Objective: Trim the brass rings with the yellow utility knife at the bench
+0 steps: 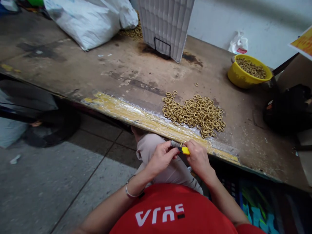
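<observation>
Close to the table's front edge, my left hand (162,158) is closed, its fingers pinching around a short grey piece (174,143) whose kind I cannot make out. My right hand (197,157) grips a yellow-handled tool (185,150) with a black end, which points toward the left fingertips. A small brass-coloured bit, perhaps a ring, shows between the hands but is too small to tell. Just beyond them on the table lies a loose pile of brass rings (195,112). One single ring (196,84) rests apart, farther back.
A yellow bowl (235,76) full of brass pieces stands at the back right. White sacks (92,22) and an upright grey ribbed panel (165,26) occupy the back. Yellow tape (136,115) covers the wooden table's (80,71) front edge. A dark object (290,109) sits at right.
</observation>
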Demonstrator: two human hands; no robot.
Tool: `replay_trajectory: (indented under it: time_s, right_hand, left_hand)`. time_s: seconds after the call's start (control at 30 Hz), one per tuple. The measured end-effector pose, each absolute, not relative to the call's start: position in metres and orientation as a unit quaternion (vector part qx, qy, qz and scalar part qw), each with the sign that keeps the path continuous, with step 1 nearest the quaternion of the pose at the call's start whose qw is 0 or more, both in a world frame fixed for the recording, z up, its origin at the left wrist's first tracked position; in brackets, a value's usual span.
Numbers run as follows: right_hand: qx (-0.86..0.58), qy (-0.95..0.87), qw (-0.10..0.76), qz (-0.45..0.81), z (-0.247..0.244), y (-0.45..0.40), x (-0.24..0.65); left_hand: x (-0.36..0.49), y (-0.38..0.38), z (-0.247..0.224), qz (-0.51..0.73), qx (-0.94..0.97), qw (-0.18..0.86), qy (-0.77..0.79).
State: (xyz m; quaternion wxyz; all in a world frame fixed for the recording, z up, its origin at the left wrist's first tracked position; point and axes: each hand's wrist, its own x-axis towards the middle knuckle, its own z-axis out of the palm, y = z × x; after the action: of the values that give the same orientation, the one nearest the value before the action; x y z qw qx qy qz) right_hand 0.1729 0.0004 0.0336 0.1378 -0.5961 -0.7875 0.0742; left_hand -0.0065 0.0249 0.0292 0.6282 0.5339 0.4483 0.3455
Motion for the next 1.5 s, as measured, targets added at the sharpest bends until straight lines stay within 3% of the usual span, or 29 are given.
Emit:
replay_trajectory:
  time_s: [0.17,0.3,0.53,0.73,0.9,1.1,1.2,1.27,1.37,1.5]
  right_hand:
    - [-0.613,-0.782,0.098,0.049,0.027,0.008,0.17]
    - [-0.695,-0.718,0.008,0.041,0.023,0.024,0.183]
    - [-0.679,-0.727,0.105,0.001,0.023,0.063,0.189]
    - [-0.696,-0.716,0.017,-0.058,0.014,0.09,0.185]
    - [-0.701,-0.711,-0.007,-0.051,0.013,0.09,0.191]
    - [-0.711,-0.702,-0.008,-0.035,0.016,0.082,0.193]
    - [-0.72,-0.691,0.059,0.007,0.02,0.075,0.197]
    - [-0.71,-0.68,0.166,0.08,0.025,0.069,0.2]
    - [-0.647,-0.615,0.342,0.293,0.033,0.058,0.201]
    - [-0.546,-0.425,0.438,0.574,0.04,0.043,0.185]
  left_hand:
    - [-0.014,0.02,0.034,0.332,0.589,0.568,0.47]
    - [-0.023,0.01,0.046,0.311,0.637,0.556,0.434]
    - [-0.02,0.012,0.016,0.235,0.722,0.483,0.436]
    - [-0.017,0.012,0.007,0.145,0.765,0.441,0.447]
    - [-0.018,0.014,0.005,0.121,0.775,0.431,0.446]
    - [-0.02,0.015,0.002,0.171,0.712,0.511,0.451]
    - [-0.019,0.015,0.004,0.211,0.655,0.563,0.457]
    - [-0.018,0.016,0.006,0.243,0.593,0.618,0.456]
    - [-0.015,0.02,0.01,0.3,0.498,0.68,0.447]
    - [-0.009,0.019,0.013,0.384,0.493,0.635,0.454]
